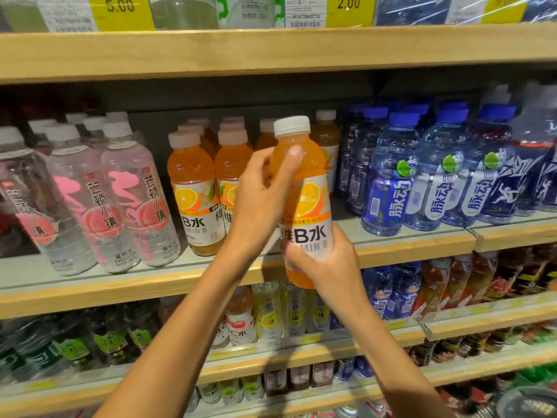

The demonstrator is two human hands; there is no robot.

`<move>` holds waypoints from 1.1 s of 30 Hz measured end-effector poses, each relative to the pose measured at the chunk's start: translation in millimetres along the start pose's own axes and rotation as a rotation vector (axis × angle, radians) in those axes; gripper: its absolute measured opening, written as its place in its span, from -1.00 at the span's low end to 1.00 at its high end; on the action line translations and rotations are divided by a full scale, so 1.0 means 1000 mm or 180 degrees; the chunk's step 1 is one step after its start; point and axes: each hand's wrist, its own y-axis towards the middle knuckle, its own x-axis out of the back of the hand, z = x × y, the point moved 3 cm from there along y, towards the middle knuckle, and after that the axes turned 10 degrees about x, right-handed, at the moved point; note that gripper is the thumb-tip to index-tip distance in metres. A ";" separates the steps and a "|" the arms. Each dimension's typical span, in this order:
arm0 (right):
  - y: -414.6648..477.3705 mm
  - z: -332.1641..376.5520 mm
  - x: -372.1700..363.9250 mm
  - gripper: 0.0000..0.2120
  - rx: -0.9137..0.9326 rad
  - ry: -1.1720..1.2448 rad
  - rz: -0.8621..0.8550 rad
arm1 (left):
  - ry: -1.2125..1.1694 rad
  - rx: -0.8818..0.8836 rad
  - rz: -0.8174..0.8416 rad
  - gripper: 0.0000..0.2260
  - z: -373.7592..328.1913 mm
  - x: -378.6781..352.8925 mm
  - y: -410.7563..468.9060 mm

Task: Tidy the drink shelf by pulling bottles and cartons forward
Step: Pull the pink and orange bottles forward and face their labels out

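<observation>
An orange vitamin-water bottle [304, 191] with a white cap is held upright in front of the middle shelf [416, 245], off its surface. My left hand [259, 200] grips its upper body, thumb and fingers around the shoulder. My right hand [322, 260] clasps its lower label and base. Behind and left of it stand more orange bottles [193, 191] of the same kind in rows, some hidden by my hands.
Clear pink-labelled bottles [132, 194] stand at the left of the same shelf, blue-capped water bottles [388, 176] at the right. A wooden shelf [271, 49] with yellow price tags hangs above. Lower shelves [301, 351] carry several small bottles and cartons.
</observation>
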 end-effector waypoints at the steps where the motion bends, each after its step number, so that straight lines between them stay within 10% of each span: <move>1: -0.001 0.000 -0.001 -0.54 0.0089 -0.0369 -0.0129 | -0.0029 0.0028 -0.0084 -0.53 0.000 -0.006 -0.002; 9: -0.008 0.002 -0.002 -0.42 0.0414 -0.0601 0.0129 | -0.0571 0.0065 -0.0851 -0.64 0.003 -0.011 0.004; 16: 0.001 -0.001 0.007 -0.27 -0.0818 0.2363 0.1655 | -0.2086 0.0895 0.1342 -0.35 -0.003 -0.004 0.016; 21: 0.000 0.002 -0.005 -0.26 -0.0740 0.2154 0.1727 | -0.2356 0.0894 0.2135 -0.34 0.002 -0.006 0.017; 33: -0.006 -0.001 0.001 -0.58 0.0015 0.0191 0.0173 | -0.0447 0.0499 -0.0171 -0.56 0.013 0.003 0.001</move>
